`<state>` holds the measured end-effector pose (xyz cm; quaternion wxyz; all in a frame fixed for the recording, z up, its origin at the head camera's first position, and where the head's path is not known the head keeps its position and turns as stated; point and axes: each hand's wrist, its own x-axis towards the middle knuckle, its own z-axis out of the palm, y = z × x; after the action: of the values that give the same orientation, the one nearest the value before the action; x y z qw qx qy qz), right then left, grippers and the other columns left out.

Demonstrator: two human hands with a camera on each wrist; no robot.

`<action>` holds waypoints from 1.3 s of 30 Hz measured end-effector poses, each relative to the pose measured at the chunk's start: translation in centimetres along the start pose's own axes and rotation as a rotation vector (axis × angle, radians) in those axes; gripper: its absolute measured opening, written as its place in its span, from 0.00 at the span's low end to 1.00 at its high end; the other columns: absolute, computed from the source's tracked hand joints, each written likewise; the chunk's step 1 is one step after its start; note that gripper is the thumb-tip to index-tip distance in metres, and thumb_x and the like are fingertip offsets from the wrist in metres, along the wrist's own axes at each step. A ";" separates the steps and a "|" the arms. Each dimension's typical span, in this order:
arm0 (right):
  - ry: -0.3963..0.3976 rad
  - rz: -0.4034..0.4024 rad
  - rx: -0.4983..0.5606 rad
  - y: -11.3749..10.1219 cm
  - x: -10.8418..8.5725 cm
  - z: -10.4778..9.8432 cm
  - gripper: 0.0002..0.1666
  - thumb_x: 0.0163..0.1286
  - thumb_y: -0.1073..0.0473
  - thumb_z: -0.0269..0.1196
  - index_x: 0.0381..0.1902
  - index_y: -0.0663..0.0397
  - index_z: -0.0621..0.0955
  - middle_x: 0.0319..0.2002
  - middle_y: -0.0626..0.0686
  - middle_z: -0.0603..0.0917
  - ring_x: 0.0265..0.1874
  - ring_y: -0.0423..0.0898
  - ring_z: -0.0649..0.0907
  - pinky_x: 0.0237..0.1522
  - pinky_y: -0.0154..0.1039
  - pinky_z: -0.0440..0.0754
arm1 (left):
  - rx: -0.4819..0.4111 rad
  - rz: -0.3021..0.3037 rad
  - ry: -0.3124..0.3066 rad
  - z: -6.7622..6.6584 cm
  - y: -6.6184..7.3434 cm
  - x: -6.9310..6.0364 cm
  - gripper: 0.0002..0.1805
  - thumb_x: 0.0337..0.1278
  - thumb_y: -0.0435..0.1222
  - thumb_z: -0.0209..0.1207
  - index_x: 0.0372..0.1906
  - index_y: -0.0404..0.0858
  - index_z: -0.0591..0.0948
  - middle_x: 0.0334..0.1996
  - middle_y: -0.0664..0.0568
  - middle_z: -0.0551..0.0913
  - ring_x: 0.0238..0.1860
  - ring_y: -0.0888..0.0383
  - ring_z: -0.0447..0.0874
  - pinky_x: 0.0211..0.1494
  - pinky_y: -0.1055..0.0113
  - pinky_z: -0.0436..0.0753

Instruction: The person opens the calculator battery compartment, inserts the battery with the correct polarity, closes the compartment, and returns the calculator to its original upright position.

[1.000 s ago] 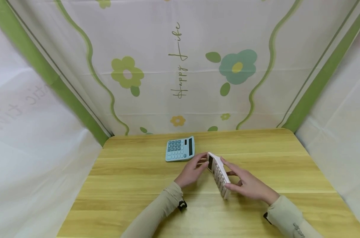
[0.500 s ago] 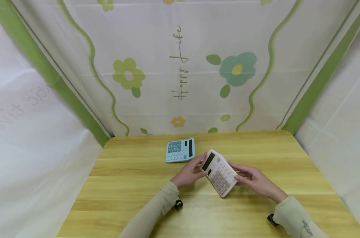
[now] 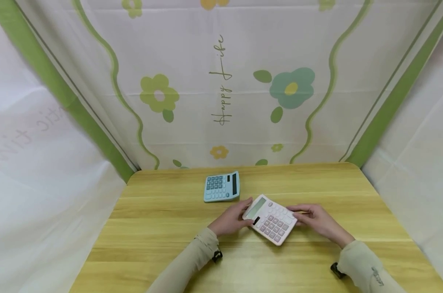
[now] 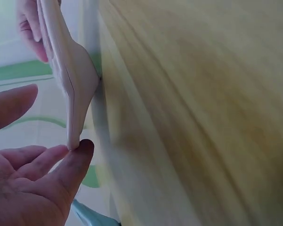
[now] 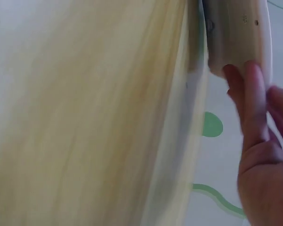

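Note:
A pale pink calculator (image 3: 271,219) faces up between my hands in the head view, display at its upper left and keys toward the lower right. My right hand (image 3: 318,221) pinches its right edge, with fingers (image 5: 255,101) against the underside. Fingertips (image 4: 86,147) of my left hand (image 3: 230,218) touch the display end, while the left thumb (image 4: 16,103) stands apart from the face in the left wrist view. From the side, the calculator's raised back (image 4: 87,70) comes close to the tabletop; whether it touches, I cannot tell.
A light blue calculator (image 3: 221,187) lies on the wooden table (image 3: 162,219) behind and left of the pink one. A white curtain (image 3: 192,53) with flowers and lettering hangs beyond the back edge, with more white cloth on both sides.
The pink calculator has turned from nearly on edge to face up and come lower. Its display now looks pale green rather than dark. The right hand has shifted slightly right; the blue calculator stays put.

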<state>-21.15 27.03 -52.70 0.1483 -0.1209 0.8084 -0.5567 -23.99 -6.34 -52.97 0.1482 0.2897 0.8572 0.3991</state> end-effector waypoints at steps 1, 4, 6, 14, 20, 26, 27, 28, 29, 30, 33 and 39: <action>0.004 0.008 -0.009 0.0 0.1 0.1 0.24 0.77 0.60 0.62 0.66 0.68 0.78 0.66 0.74 0.75 0.49 0.48 0.90 0.47 0.39 0.88 | -0.008 -0.003 0.000 0.0 -0.1 0.0 0.44 0.70 0.39 0.65 0.82 0.37 0.56 0.79 0.44 0.63 0.74 0.50 0.72 0.75 0.59 0.71; 0.020 0.027 -0.038 0.1 0.3 0.1 0.22 0.77 0.60 0.62 0.65 0.66 0.80 0.66 0.72 0.77 0.51 0.52 0.89 0.47 0.38 0.88 | -0.001 -0.010 0.006 0.1 -0.3 -0.1 0.45 0.68 0.40 0.66 0.82 0.38 0.56 0.79 0.44 0.64 0.74 0.50 0.72 0.76 0.59 0.70; 0.033 0.021 -0.097 0.1 0.4 0.1 0.22 0.77 0.59 0.63 0.64 0.63 0.81 0.65 0.69 0.79 0.53 0.53 0.88 0.49 0.38 0.88 | -0.002 -0.017 0.003 0.1 -0.5 -0.1 0.46 0.67 0.40 0.67 0.82 0.38 0.56 0.79 0.45 0.64 0.74 0.51 0.72 0.76 0.59 0.71; 0.011 -0.054 -0.248 0.4 0.4 0.4 0.33 0.73 0.53 0.68 0.70 0.61 0.76 0.68 0.64 0.77 0.66 0.64 0.78 0.65 0.54 0.79 | -0.022 -0.002 -0.006 0.0 -0.4 -0.4 0.45 0.67 0.31 0.66 0.82 0.37 0.56 0.78 0.45 0.66 0.71 0.50 0.76 0.70 0.64 0.76; -0.034 -0.076 -0.185 1.0 0.4 0.8 0.49 0.65 0.54 0.75 0.77 0.61 0.66 0.69 0.68 0.69 0.68 0.69 0.73 0.62 0.46 0.81 | -0.016 0.022 -0.001 0.0 -0.2 -0.6 0.43 0.69 0.27 0.62 0.83 0.37 0.55 0.78 0.45 0.66 0.68 0.50 0.78 0.66 0.67 0.79; -0.056 -0.103 -0.333 0.2 0.3 1.3 0.59 0.56 0.48 0.80 0.79 0.58 0.64 0.66 0.67 0.69 0.68 0.69 0.71 0.69 0.59 0.72 | -0.022 0.015 0.015 0.1 0.1 -1.0 0.44 0.68 0.28 0.63 0.83 0.37 0.55 0.78 0.46 0.66 0.68 0.51 0.79 0.65 0.69 0.79; -0.056 -0.110 -0.370 0.0 0.3 1.5 0.61 0.54 0.46 0.81 0.79 0.58 0.63 0.66 0.67 0.69 0.68 0.69 0.71 0.69 0.63 0.71 | -0.022 0.013 0.019 0.1 0.1 -1.1 0.44 0.68 0.28 0.63 0.83 0.37 0.55 0.78 0.46 0.66 0.68 0.51 0.78 0.65 0.70 0.79; -0.051 -0.113 -0.408 -0.1 0.2 1.6 0.63 0.52 0.44 0.81 0.80 0.57 0.63 0.66 0.67 0.70 0.67 0.68 0.72 0.68 0.65 0.71 | -0.025 0.008 0.021 0.2 0.1 -1.1 0.44 0.68 0.28 0.63 0.83 0.38 0.55 0.78 0.46 0.66 0.68 0.51 0.78 0.66 0.70 0.79; -0.048 -0.113 -0.436 -0.3 0.2 1.7 0.65 0.51 0.43 0.82 0.80 0.56 0.63 0.67 0.67 0.70 0.66 0.67 0.73 0.68 0.68 0.70 | -0.027 0.007 0.023 0.2 0.2 -1.2 0.44 0.68 0.28 0.63 0.83 0.38 0.55 0.78 0.46 0.66 0.68 0.50 0.78 0.66 0.70 0.79; -0.047 -0.111 -0.459 -0.4 0.1 1.9 0.67 0.49 0.41 0.82 0.81 0.55 0.62 0.67 0.67 0.70 0.66 0.67 0.73 0.67 0.70 0.70 | -0.027 0.007 0.024 0.2 0.3 -1.2 0.44 0.68 0.28 0.64 0.83 0.38 0.55 0.78 0.46 0.66 0.68 0.50 0.78 0.66 0.70 0.79; -0.051 -0.097 -0.489 -0.7 -0.1 2.4 0.71 0.47 0.38 0.83 0.81 0.54 0.60 0.68 0.68 0.69 0.66 0.68 0.73 0.66 0.72 0.70 | -0.031 0.005 0.021 0.2 0.5 -1.5 0.44 0.69 0.29 0.63 0.83 0.38 0.55 0.77 0.46 0.66 0.68 0.51 0.78 0.66 0.70 0.79; -0.051 -0.055 -0.569 -0.9 -0.4 4.4 0.77 0.45 0.32 0.81 0.83 0.53 0.55 0.78 0.70 0.58 0.72 0.75 0.67 0.67 0.72 0.69 | 0.034 0.030 0.028 0.2 0.6 -2.3 0.43 0.69 0.30 0.64 0.82 0.37 0.56 0.75 0.44 0.68 0.67 0.53 0.79 0.67 0.68 0.79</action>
<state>-19.15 23.05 -53.34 0.1133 -0.1937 0.9246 -0.3080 -21.89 -7.36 -52.58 0.1251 0.2991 0.8616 0.3906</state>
